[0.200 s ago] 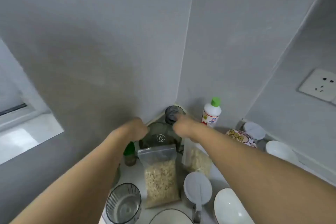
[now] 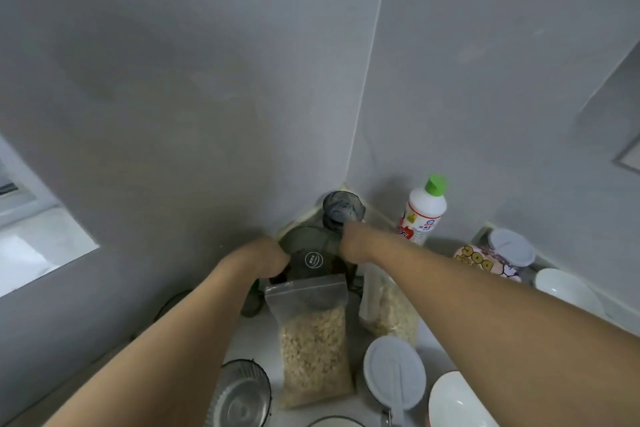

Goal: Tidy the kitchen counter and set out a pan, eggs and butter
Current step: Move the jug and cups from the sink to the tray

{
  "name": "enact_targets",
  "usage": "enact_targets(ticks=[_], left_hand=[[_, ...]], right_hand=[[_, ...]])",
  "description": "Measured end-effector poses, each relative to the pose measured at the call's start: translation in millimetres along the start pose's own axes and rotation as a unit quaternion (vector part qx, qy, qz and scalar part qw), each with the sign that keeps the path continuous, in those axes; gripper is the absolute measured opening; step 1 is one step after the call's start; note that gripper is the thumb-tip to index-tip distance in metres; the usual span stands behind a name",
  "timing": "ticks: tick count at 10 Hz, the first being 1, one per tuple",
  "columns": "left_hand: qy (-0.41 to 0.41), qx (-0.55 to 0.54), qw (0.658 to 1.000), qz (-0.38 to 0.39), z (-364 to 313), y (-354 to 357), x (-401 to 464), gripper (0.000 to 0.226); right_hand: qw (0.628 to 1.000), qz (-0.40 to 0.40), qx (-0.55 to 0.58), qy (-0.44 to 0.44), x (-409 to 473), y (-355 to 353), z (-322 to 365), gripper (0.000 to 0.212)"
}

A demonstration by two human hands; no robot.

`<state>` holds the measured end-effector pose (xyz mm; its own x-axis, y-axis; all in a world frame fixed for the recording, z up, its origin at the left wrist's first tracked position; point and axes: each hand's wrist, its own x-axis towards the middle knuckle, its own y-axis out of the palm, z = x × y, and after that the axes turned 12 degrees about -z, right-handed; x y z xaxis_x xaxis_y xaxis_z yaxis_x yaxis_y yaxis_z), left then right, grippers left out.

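A dark translucent container (image 2: 313,255) with a round white logo stands in the counter's back corner. My left hand (image 2: 268,258) grips its left side and my right hand (image 2: 355,243) grips its right side; the fingers are hidden behind it. A smaller dark ribbed cup (image 2: 343,208) stands right behind it against the wall. No pan, eggs or butter are in view.
Two clear bags of oats (image 2: 313,347) (image 2: 393,310) stand in front of the container. A white bottle with a green cap (image 2: 424,215), a printed packet (image 2: 485,262), grey-lidded jars (image 2: 510,248) (image 2: 394,371), white bowls (image 2: 568,291) and a ribbed glass (image 2: 240,395) crowd the counter.
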<state>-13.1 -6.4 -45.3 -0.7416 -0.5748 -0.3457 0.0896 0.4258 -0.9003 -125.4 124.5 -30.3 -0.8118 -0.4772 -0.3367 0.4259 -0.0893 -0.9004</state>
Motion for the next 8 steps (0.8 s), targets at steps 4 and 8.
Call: enact_targets(ticks=[4,8], left_hand=[[-0.011,-0.011,0.999,-0.034,0,8,17,0.05],[-0.065,-0.211,0.95,-0.219,-3,-16,8,0.039]], right_hand=[[0.998,0.007,0.046,0.042,21,13,-4,0.034],[0.988,-0.121,0.092,0.034,2,-14,3,0.024]])
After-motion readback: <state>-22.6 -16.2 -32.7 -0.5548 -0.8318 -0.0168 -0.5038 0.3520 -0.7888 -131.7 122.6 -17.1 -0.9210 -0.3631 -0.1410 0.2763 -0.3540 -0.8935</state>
